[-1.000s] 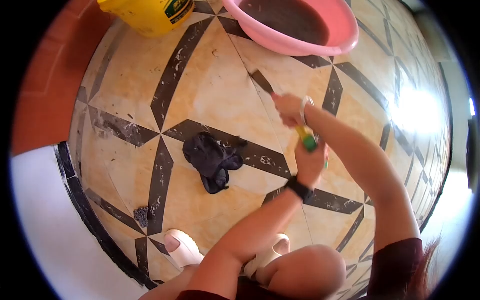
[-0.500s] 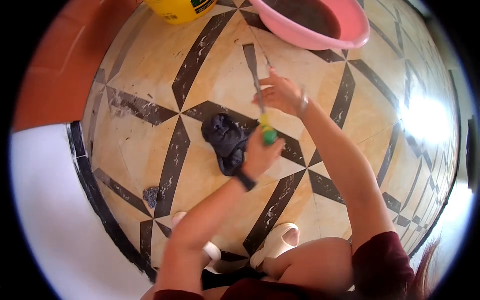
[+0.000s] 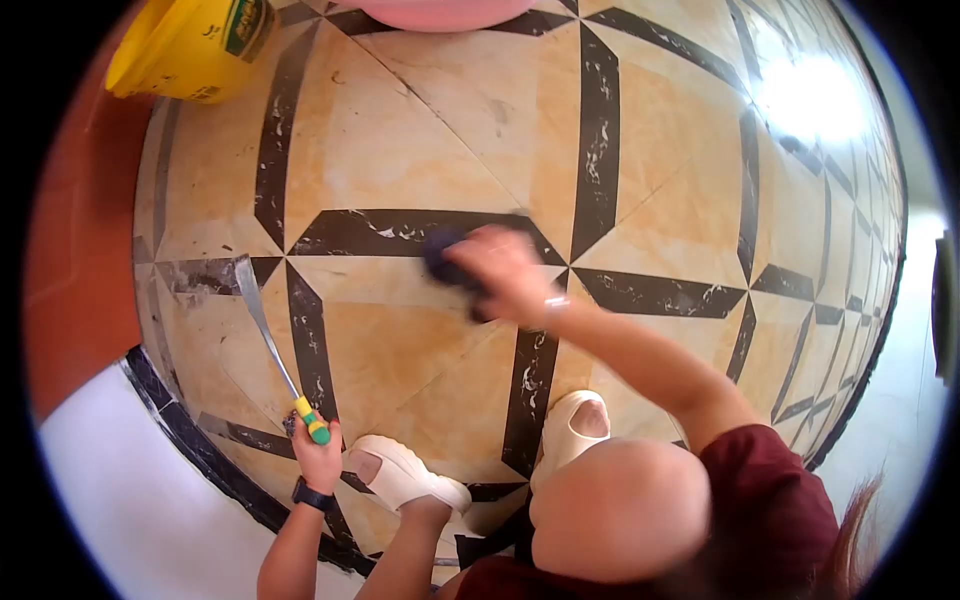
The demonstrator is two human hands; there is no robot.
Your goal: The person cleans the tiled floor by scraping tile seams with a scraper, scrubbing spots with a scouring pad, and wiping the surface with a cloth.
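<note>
My left hand (image 3: 318, 462), with a dark watch on its wrist, is closed on the green and yellow handle of a long metal scraper (image 3: 268, 335). The scraper's flat blade points away from me, over a smudged dark strip of the tiled floor. Partly hidden behind that hand is a grey scouring pad (image 3: 290, 424). My right hand (image 3: 508, 275), wearing a bracelet and smeared by motion, has its fingers over a dark cloth (image 3: 442, 258) at floor level. Much of the cloth is covered by the hand.
A yellow bucket (image 3: 175, 60) stands at the far left, near a red-brown panel (image 3: 80, 250). The rim of a pink basin (image 3: 445, 15) shows at the top. My white shoes (image 3: 405, 472) are on the floor close to me. A white surface (image 3: 110, 470) lies at left.
My left hand has carried the scraper left and toward me. My right hand has left the scraper's shaft and taken hold of the cloth. The view has shifted, so the basin is mostly out of frame.
</note>
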